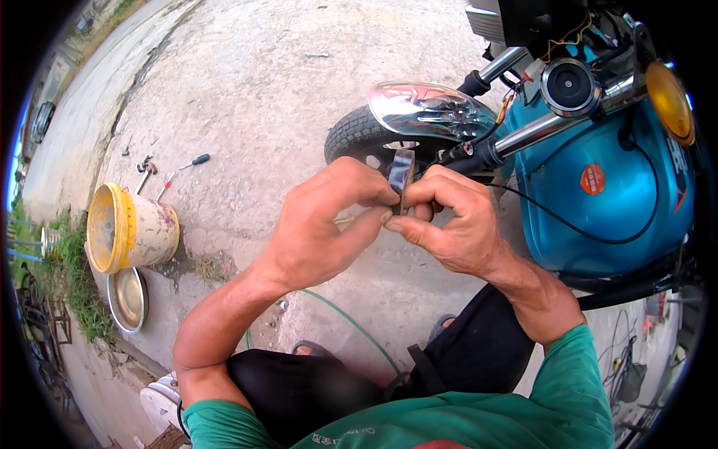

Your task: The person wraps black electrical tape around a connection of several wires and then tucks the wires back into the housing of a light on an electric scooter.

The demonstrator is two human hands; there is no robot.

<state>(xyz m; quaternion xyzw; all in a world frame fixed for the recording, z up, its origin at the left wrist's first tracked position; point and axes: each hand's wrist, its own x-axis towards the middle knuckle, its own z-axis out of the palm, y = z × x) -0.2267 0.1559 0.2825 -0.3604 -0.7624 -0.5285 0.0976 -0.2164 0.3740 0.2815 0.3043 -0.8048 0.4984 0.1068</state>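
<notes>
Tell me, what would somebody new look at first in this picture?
Probably the big, bright blue panel on the right, with a shiny fender over a black tyre beside it. Next come the hands in the middle: the left hand and right hand pinch a small piece. Over on the left is a yellow-rimmed bucket.

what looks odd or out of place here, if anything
Coloured wires sit exposed beside the chrome front fork of the motorcycle, rather than tucked away. A screwdriver and other small tools lie loose on the ground. No obvious spill.
</notes>
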